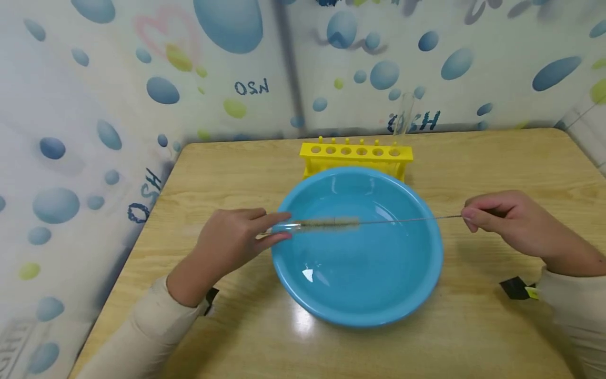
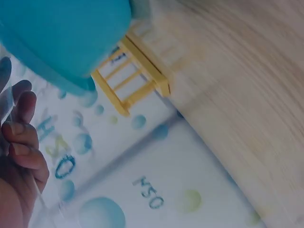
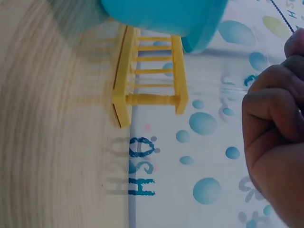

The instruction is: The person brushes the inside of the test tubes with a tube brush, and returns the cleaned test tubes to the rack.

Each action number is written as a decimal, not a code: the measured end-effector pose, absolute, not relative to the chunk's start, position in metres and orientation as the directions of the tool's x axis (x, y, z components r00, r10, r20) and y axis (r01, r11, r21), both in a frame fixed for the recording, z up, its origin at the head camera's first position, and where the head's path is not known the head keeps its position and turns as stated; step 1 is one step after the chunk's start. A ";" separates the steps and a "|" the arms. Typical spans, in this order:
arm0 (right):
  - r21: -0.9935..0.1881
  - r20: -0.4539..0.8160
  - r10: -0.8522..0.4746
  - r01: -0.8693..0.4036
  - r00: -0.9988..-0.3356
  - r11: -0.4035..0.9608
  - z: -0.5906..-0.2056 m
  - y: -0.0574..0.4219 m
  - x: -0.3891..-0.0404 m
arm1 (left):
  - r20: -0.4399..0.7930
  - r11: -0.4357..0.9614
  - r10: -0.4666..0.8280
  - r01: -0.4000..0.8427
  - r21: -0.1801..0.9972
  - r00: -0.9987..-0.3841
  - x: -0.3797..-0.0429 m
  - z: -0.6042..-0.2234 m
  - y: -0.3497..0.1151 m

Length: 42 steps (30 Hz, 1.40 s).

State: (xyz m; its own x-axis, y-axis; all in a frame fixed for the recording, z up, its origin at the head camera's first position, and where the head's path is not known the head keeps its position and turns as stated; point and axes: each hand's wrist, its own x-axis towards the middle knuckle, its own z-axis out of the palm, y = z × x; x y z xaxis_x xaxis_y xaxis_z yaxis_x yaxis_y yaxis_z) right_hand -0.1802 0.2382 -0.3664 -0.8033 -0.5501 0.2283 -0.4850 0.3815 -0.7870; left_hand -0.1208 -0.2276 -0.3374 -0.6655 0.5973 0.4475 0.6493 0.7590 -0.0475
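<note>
In the head view my left hand (image 1: pixel 236 237) holds a clear glass test tube (image 1: pixel 284 227) between thumb and fingers, over the left rim of a blue basin (image 1: pixel 360 289). A test tube brush (image 1: pixel 326 224) lies in line with the tube, its bristles at the tube's right part; how far they sit inside is hard to tell. My right hand (image 1: pixel 506 221) pinches the far end of the brush's thin wire handle (image 1: pixel 412 219), right of the basin. In the left wrist view part of the clear tube crosses the fingers (image 2: pixel 23 147). Curled fingers (image 3: pixel 270 104) show in the right wrist view.
Behind the basin stands a yellow test tube rack (image 1: pixel 355 152), a clear test tube (image 1: pixel 404 116) upright at its right end. The wooden table (image 1: pixel 227 173) meets a wall covering (image 1: pixel 293 68) with blue and green spots at the back and left.
</note>
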 end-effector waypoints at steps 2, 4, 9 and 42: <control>-0.795 0.229 -0.547 -0.479 -0.805 0.372 -0.364 0.242 -0.180 | 0.466 0.777 0.570 0.628 -0.037 -0.677 -0.122 -0.335 -0.237; -0.790 0.230 -0.536 -0.478 -0.812 0.384 -0.363 0.245 -0.181 | 0.492 0.802 0.524 0.597 -0.012 -0.695 -0.125 -0.332 -0.245; -0.795 0.193 -0.541 -0.453 -0.819 0.404 -0.367 0.242 -0.181 | 0.495 0.811 0.410 0.555 0.187 -0.766 -0.139 -0.322 -0.251; -0.798 -0.045 -0.620 -0.345 -0.783 0.494 -0.370 0.220 -0.181 | 0.411 0.303 0.250 0.474 0.827 -0.877 -0.267 -0.258 -0.131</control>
State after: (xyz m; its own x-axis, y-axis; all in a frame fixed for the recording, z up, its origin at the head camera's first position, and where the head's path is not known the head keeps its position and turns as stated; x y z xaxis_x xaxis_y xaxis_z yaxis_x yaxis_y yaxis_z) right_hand -0.1813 0.2202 -0.3702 -0.7830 -0.6204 -0.0453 -0.3452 0.4939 -0.7981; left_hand -0.2667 -0.1312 -0.2583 -0.8767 0.2496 0.4113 0.4741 0.3030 0.8267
